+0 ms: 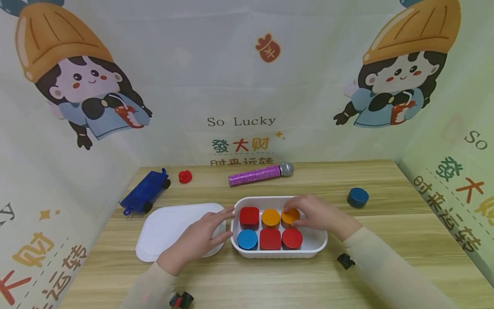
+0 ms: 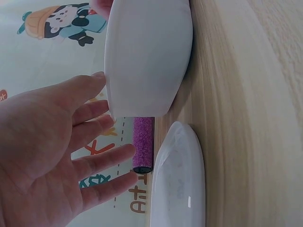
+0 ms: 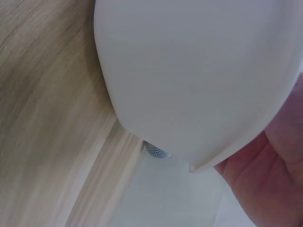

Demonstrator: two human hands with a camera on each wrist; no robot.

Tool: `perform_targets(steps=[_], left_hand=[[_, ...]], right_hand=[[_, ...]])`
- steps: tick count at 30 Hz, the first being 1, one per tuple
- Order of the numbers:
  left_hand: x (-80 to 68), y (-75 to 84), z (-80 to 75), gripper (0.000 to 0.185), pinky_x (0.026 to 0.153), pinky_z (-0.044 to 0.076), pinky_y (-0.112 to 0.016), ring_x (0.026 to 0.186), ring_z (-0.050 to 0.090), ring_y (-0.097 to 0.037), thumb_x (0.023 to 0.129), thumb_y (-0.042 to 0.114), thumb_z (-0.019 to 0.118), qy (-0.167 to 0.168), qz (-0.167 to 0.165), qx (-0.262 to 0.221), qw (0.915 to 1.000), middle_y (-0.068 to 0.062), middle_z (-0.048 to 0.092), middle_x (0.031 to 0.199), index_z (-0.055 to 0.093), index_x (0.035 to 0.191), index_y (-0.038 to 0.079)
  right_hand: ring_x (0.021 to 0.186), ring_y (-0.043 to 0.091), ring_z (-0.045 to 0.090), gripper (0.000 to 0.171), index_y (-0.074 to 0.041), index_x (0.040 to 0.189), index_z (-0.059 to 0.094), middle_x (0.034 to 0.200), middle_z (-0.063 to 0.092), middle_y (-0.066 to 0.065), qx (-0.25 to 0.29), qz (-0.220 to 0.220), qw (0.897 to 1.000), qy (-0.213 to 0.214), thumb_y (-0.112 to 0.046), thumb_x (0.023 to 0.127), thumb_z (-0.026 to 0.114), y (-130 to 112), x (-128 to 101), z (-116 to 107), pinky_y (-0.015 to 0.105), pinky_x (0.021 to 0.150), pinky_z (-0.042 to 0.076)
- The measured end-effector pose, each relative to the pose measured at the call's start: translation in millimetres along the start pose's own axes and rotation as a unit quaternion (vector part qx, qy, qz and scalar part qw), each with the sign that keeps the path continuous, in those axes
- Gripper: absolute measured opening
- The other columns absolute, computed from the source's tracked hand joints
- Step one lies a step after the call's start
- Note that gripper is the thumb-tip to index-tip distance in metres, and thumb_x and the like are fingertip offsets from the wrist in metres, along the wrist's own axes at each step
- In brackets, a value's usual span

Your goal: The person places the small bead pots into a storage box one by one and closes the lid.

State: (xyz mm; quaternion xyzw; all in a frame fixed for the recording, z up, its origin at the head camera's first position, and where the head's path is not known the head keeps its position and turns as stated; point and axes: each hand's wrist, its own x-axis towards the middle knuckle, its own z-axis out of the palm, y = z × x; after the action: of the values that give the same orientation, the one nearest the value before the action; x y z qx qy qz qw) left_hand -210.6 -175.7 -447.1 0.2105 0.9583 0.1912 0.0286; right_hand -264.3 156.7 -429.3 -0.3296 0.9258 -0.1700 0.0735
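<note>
A white tray on the wooden table holds several blocks: a red square, two orange rounds, a blue round, another red square and a red round. My right hand reaches in from the right and grips the far-right orange block. My left hand lies flat on the white lid, fingers straight, tips at the tray's left rim. In the left wrist view my left hand is spread beside the tray wall. The right wrist view shows mostly the tray's underside.
A purple glitter microphone lies behind the tray. A blue toy car and a small red piece sit at the back left. A blue round block stands at the right, a small black part near my right forearm. Printed walls enclose three sides.
</note>
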Motion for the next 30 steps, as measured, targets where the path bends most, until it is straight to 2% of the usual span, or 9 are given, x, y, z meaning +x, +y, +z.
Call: perform_targets(steps=[10, 15, 21, 23, 26, 30], left_hand=[[-0.7, 0.0, 0.1, 0.056, 0.102, 0.047, -0.048, 0.133, 0.046, -0.018, 0.089, 0.047, 0.063, -0.005, -0.007, -0.005, 0.9999, 0.014, 0.037, 0.153, 0.047, 0.14, 0.033], [-0.4, 1.0, -0.7, 0.056, 0.102, 0.047, -0.049, 0.134, 0.045, -0.018, 0.088, 0.049, 0.063, -0.012, -0.017, -0.007, 0.9998, 0.015, 0.036, 0.152, 0.047, 0.14, 0.036], [0.5, 1.8, -0.3, 0.057, 0.102, 0.047, -0.049, 0.134, 0.045, -0.019, 0.088, 0.049, 0.063, -0.013, -0.014, -0.005, 0.9998, 0.015, 0.036, 0.153, 0.046, 0.141, 0.035], [0.6, 1.9, -0.4, 0.057, 0.102, 0.047, -0.049, 0.134, 0.045, -0.019, 0.088, 0.049, 0.063, -0.012, -0.012, -0.004, 0.9998, 0.014, 0.036, 0.153, 0.047, 0.141, 0.034], [0.7, 1.9, -0.5, 0.057, 0.102, 0.047, -0.049, 0.134, 0.045, -0.019, 0.088, 0.048, 0.063, -0.012, -0.01, -0.004, 0.9999, 0.013, 0.037, 0.153, 0.047, 0.141, 0.034], [0.9, 1.7, -0.9, 0.056, 0.103, 0.046, -0.049, 0.134, 0.044, -0.019, 0.088, 0.048, 0.063, -0.015, -0.015, -0.003, 0.9998, 0.013, 0.036, 0.153, 0.047, 0.141, 0.034]], right_hand=[[0.112, 0.018, 0.061, 0.036, -0.018, 0.116, 0.069, 0.117, 0.068, -0.003, 0.034, -0.003, 0.999, 0.012, -0.025, 0.082, 0.076, 3.3, -0.6, -0.6, 0.041, 0.098, 0.051], [0.114, 0.023, 0.061, 0.028, -0.016, 0.113, 0.069, 0.118, 0.067, 0.0, 0.054, -0.015, 0.997, 0.058, -0.022, 0.086, 0.072, 13.7, -8.6, -6.2, 0.045, 0.099, 0.05], [0.118, 0.027, 0.058, 0.023, -0.016, 0.11, 0.07, 0.122, 0.066, 0.003, 0.036, 0.036, 0.992, 0.119, -0.024, 0.088, 0.07, 32.9, -30.0, -21.0, 0.048, 0.1, 0.049], [0.117, 0.029, 0.059, 0.023, -0.015, 0.109, 0.07, 0.122, 0.066, 0.004, 0.026, 0.04, 0.989, 0.143, -0.022, 0.087, 0.071, 41.4, -37.6, -26.1, 0.049, 0.099, 0.049], [0.112, 0.03, 0.062, 0.021, -0.012, 0.106, 0.071, 0.117, 0.068, 0.007, 0.01, 0.031, 0.983, 0.179, -0.017, 0.085, 0.073, 56.7, -47.3, -31.6, 0.049, 0.094, 0.052], [0.106, 0.033, 0.064, 0.019, -0.007, 0.102, 0.071, 0.111, 0.069, 0.013, -0.005, 0.018, 0.978, 0.206, -0.011, 0.084, 0.072, 78.7, -58.6, -35.6, 0.05, 0.088, 0.053]])
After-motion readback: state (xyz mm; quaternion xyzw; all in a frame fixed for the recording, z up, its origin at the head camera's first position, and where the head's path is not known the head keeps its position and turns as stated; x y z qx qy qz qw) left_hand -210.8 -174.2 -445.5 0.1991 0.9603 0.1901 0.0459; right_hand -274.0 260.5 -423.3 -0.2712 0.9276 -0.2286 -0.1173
